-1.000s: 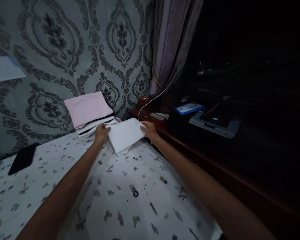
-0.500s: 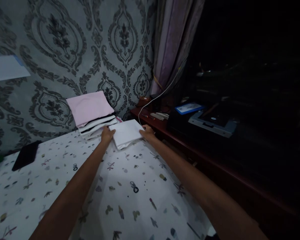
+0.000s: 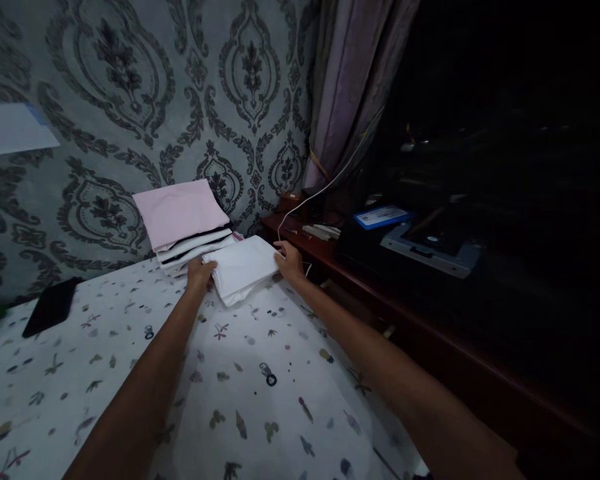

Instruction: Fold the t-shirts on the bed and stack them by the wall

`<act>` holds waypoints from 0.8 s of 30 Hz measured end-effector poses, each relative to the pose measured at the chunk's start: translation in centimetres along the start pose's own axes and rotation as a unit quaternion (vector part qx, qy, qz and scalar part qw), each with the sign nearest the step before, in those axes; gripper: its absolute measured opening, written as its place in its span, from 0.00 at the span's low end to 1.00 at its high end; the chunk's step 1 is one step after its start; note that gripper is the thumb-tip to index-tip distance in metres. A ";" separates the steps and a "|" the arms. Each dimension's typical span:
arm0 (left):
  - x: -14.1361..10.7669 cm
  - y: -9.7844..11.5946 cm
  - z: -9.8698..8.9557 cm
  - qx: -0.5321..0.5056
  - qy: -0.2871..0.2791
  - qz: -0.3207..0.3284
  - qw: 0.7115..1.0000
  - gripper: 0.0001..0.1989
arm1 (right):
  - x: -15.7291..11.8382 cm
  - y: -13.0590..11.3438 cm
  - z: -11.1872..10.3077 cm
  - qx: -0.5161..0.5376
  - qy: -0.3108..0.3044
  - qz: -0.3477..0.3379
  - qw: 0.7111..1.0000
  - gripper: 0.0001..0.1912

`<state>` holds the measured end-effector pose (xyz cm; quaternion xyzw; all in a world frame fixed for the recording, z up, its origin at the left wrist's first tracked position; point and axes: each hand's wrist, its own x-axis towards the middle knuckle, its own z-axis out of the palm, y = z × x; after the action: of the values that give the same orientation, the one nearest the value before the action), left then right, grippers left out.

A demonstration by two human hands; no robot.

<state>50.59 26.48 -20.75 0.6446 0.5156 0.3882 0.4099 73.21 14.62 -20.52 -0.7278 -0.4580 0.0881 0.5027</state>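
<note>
A folded white cloth (image 3: 244,267) lies on the patterned sheet, its layers showing along the front edge. My left hand (image 3: 200,275) grips its left edge, thumb on top and fingers hidden below. On the opposite side my right hand (image 3: 289,261) holds the right edge between thumb and fingers. Just behind and to the left stands a stack of folded cloths with a pink folded cloth (image 3: 181,213) on top and white and black layers (image 3: 195,245) beneath. The white cloth sits close against the front right of this stack.
The printed sheet (image 3: 260,413) covers the surface. A black flat object (image 3: 53,308) lies at the left. On the right, a dark red wooden ledge (image 3: 320,250) carries a blue-edged item (image 3: 383,217) and a metal drive-like unit (image 3: 430,253). A white cable (image 3: 325,185) hangs by the curtain (image 3: 347,100).
Both hands have shifted slightly left with the white cloth, which is now turned a little and nearer the stack. The stack has stayed in place.
</note>
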 end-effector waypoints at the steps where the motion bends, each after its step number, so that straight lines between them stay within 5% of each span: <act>1: -0.1 0.1 -0.2 0.011 0.001 -0.006 1.000 0.13 | -0.1 -0.1 0.1 -0.006 -0.003 0.005 1.000 0.25; 6: -1.7 1.2 -1.4 0.073 0.019 -0.010 0.997 0.16 | -1.4 -2.0 0.3 -0.048 0.002 0.018 0.999 0.21; 8: -3.2 1.7 -1.8 0.094 0.041 0.006 0.995 0.21 | -2.2 -3.6 0.8 -0.071 0.001 -0.029 0.997 0.19; 11: -5.7 1.9 -1.6 0.155 0.069 0.119 0.978 0.27 | -3.0 -5.7 2.7 -0.092 -0.047 -0.141 0.985 0.19; 14: -7.0 1.3 -0.5 0.228 0.005 0.212 0.950 0.27 | -3.4 -6.4 5.4 -0.097 -0.111 -0.158 0.976 0.19; 18: -6.1 0.5 0.7 0.305 -0.101 0.154 0.934 0.29 | -3.3 -5.4 7.6 -0.116 -0.140 -0.136 0.974 0.21; 24: -6.4 1.2 -0.3 0.386 -0.135 0.138 0.902 0.32 | -3.3 -5.3 7.4 -0.163 -0.137 -0.140 0.967 0.22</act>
<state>49.68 20.10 -20.07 0.8633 0.4707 0.1205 0.1368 63.91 17.31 -20.80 -0.7098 -0.6277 0.0395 0.3172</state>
